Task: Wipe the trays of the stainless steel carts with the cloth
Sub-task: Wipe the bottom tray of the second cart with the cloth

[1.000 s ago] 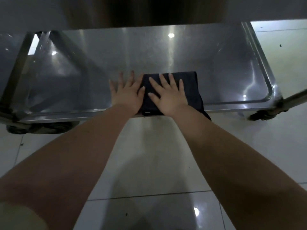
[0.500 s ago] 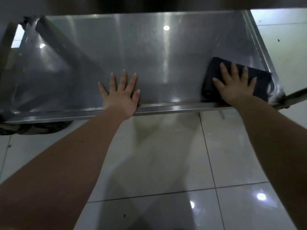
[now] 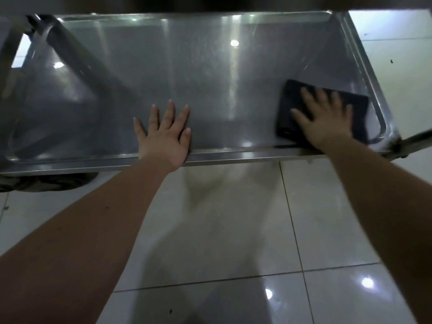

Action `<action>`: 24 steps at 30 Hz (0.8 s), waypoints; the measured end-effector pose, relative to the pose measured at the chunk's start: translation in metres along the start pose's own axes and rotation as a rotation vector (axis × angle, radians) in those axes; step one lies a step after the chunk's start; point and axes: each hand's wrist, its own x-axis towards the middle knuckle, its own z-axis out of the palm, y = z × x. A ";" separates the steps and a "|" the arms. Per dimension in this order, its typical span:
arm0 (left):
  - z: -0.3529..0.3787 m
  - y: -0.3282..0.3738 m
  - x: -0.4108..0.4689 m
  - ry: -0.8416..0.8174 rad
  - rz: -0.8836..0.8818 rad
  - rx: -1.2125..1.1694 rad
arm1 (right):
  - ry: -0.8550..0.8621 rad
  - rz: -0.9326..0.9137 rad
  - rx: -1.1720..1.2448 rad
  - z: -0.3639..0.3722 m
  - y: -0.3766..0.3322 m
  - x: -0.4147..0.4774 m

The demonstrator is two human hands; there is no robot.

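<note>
- the dark folded cloth sits at the right end of the long stainless steel tray, under the right hand, grip spread flat, pressing down
- left hand flat mid-tray, holding nothing; the rest of the tray runs leftward

Glossy pale tiled floor, thin dark grout lines. Light glare on floor's near right; dark speck near centre.

Steel tray fills the upper frame. Dark cloth lies flat at its right end. Left hand rests flat at centre-front.
</note>
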 end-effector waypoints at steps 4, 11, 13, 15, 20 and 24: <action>0.002 0.003 0.002 -0.038 -0.010 0.042 | -0.053 0.116 -0.027 0.001 0.031 -0.010; 0.000 -0.002 0.003 -0.060 0.002 0.023 | -0.079 -0.249 -0.080 0.026 -0.144 -0.056; -0.002 -0.003 0.001 -0.052 0.007 0.002 | -0.155 -0.328 -0.057 0.030 -0.174 -0.065; -0.005 -0.004 -0.001 -0.038 0.007 -0.033 | -0.123 -0.337 0.048 0.019 -0.172 -0.056; -0.021 0.021 0.001 0.172 0.178 -0.133 | -0.001 -0.159 0.057 -0.005 -0.113 -0.029; -0.031 0.060 0.021 0.096 0.296 -0.078 | 0.004 -0.152 0.134 -0.012 -0.114 -0.032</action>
